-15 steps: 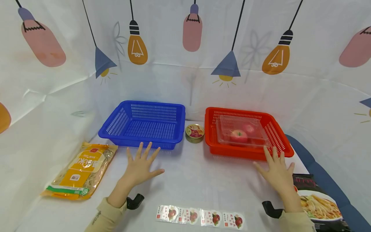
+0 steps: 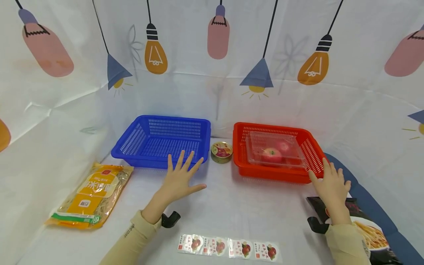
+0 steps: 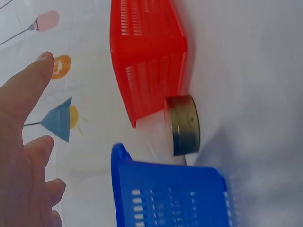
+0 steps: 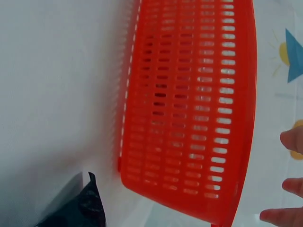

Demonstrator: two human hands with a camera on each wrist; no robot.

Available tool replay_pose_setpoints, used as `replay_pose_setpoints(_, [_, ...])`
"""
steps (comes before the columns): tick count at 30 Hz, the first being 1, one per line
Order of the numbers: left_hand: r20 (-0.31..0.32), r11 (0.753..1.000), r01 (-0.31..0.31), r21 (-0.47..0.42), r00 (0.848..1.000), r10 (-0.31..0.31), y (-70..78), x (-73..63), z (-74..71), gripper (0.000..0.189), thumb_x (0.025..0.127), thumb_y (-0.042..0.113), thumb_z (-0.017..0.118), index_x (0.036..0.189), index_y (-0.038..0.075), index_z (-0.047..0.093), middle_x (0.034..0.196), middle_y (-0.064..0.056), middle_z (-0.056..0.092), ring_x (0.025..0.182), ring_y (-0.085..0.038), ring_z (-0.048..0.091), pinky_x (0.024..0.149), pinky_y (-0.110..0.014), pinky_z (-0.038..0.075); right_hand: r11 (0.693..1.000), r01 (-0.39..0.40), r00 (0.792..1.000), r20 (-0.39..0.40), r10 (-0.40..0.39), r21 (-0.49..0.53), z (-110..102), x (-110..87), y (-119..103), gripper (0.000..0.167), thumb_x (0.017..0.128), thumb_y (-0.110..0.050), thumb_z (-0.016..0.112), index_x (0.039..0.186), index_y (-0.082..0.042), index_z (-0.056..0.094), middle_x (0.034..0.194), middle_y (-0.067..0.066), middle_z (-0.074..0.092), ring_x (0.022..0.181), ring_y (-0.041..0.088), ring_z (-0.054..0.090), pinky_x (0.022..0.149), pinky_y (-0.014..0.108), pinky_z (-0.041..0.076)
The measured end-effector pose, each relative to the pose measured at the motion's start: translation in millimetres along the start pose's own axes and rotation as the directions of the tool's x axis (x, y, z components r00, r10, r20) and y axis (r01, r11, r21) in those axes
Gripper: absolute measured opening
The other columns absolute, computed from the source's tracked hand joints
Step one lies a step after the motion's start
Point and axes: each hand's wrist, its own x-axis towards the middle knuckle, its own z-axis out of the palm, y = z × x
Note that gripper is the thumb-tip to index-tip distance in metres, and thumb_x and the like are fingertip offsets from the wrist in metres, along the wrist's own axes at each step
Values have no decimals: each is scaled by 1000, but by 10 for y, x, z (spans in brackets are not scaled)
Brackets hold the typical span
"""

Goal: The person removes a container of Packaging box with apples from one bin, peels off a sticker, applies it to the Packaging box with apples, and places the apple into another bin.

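Note:
My left hand (image 2: 180, 182) is held with fingers spread above the table, its fingertips overlapping the front rim of the blue basket (image 2: 162, 145) in the head view; whether they touch is unclear. Nothing is in it. Beside the red basket's (image 2: 246, 171) front right corner, my right hand (image 2: 331, 189) is held out with extended fingers, holding nothing. Inside the red basket lies a clear plastic box (image 2: 289, 158) with red apples (image 2: 271, 155) showing through. A small round tin (image 3: 183, 125) stands between the two baskets.
A yellow bag of dried food (image 2: 91, 197) lies at the left. A black noodle package (image 2: 377, 254) sits at the right, partly behind my right forearm. A strip of labels with red fruit pictures (image 2: 228, 247) lies at the front. A printed cloth (image 2: 192, 92) hangs behind.
My left hand has moved right and slightly forward, in front of the blue basket's right half. My right hand has shifted right, showing more of the noodle package's left corner.

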Motion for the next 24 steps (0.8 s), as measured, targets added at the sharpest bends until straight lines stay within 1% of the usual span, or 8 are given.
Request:
replay_pose_setpoints(6, [4, 999, -35, -34, 999, 36, 156, 175, -22, 85, 80, 72, 43, 148, 30, 16, 155, -8, 3, 138, -33, -14, 101, -61, -18, 1000, -7, 1000, -15, 8, 22, 21, 127, 79, 77, 93, -48, 39, 146, -2, 8, 142, 36, 15, 126, 58, 10, 90, 75, 11])
replay_pose_setpoints(9, [15, 998, -55, -37, 998, 56, 241, 261, -9, 85, 80, 72, 43, 148, 29, 17, 155, -8, 2, 138, -33, -14, 101, -61, -18, 999, -35, 999, -12, 35, 22, 46, 171, 115, 76, 93, -46, 40, 146, 0, 10, 140, 37, 18, 123, 59, 15, 87, 74, 17])
replay_pose_setpoints(12, [36, 996, -69, -56, 997, 71, 331, 354, 13, 84, 81, 71, 42, 148, 26, 19, 154, -9, 2, 138, -33, -15, 101, -60, -20, 997, -67, 998, 12, 67, 32, 66, 202, 145, 76, 93, -45, 41, 145, 2, 10, 139, 38, 19, 119, 59, 20, 84, 72, 22])
replay_pose_setpoints(15, [49, 994, -79, -76, 995, 83, 419, 452, 32, 83, 82, 69, 42, 148, 25, 18, 154, -10, 1, 138, -33, -15, 102, -58, -21, 994, -97, 995, 44, 95, 45, 79, 219, 167, 77, 93, -44, 40, 145, 3, 8, 138, 38, 19, 116, 59, 23, 81, 71, 25])
replay_pose_setpoints(19, [47, 991, -97, -90, 994, 101, 519, 591, 65, 82, 83, 69, 40, 148, 28, 14, 154, -9, -1, 139, -33, -12, 103, -58, -18, 990, -131, 988, 91, 126, 58, 88, 229, 192, 77, 93, -43, 40, 144, 4, 6, 138, 39, 17, 115, 60, 22, 81, 71, 25])
replay_pose_setpoints(21, [42, 988, -109, -105, 993, 114, 563, 656, 75, 81, 83, 69, 40, 148, 29, 13, 154, -9, 1, 139, -34, -10, 103, -58, -17, 988, -146, 984, 109, 139, 56, 89, 232, 202, 78, 93, -43, 39, 144, 5, 5, 138, 39, 16, 116, 60, 21, 82, 70, 25])
replay_pose_setpoints(24, [49, 986, -121, -116, 991, 128, 629, 750, 69, 81, 84, 69, 38, 149, 29, 9, 155, -9, 0, 139, -34, -10, 104, -57, -17, 987, -152, 983, 112, 146, 49, 94, 250, 200, 78, 93, -43, 38, 143, 7, 5, 137, 39, 19, 114, 59, 23, 81, 69, 27])
